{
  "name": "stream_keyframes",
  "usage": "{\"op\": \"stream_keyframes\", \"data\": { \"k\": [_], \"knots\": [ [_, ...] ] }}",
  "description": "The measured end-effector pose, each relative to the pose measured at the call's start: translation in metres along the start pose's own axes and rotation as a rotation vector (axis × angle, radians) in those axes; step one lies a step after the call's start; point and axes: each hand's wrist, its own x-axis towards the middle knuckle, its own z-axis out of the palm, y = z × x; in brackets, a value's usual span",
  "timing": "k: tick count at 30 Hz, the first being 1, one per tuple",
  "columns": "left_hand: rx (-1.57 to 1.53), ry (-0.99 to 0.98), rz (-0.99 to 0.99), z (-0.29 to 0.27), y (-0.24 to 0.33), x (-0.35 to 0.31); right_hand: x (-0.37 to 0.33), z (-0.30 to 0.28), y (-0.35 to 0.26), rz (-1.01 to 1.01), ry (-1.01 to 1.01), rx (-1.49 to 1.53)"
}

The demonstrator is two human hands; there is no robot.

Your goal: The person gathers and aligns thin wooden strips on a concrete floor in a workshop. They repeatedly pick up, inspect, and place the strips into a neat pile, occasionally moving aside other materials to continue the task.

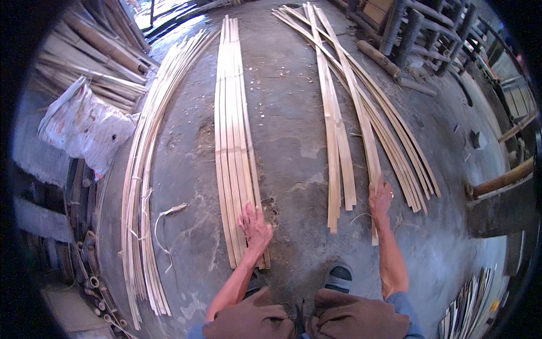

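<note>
Long pale bamboo strips (230, 164) lie side by side in a flat row on the floor in front of me. On the near right part of this row rests my left hand (255, 229), its fingers apart and slightly bent. To the right, my right hand (381, 199) is closed around a single bamboo strip (370, 148), close to its near end. That strip crosses over other strips toward the far end. Just left of it lie a few loose strips (333, 152); a fanned group of strips (398, 152) spreads out on its right.
Another bundle of strips (148, 141), tied in places, curves along the left. Beside it are a loose tie (161, 226) and a whitish sack (84, 127). Bamboo poles (104, 48) lean at far left. A wooden frame (420, 34) and a log (378, 58) stand far right.
</note>
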Motion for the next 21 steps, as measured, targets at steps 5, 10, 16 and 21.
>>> {"op": "stream_keyframes", "data": {
  "k": [5,10,16,21],
  "knots": [
    [-0.120,-0.078,0.015,-0.013,0.022,0.005,-0.102,0.038,-0.099,0.006,-0.649,0.609],
    [-0.666,-0.201,0.027,0.006,0.047,0.019,-0.178,0.068,-0.150,0.236,-0.825,1.123],
    [-0.804,0.015,0.023,-0.013,0.008,0.020,-0.098,-0.041,-0.169,0.318,-0.455,0.850],
    [-0.866,-0.005,-0.033,-0.020,-0.008,0.032,-0.023,-0.077,-0.085,-0.001,-0.025,0.576]
  ]
}}
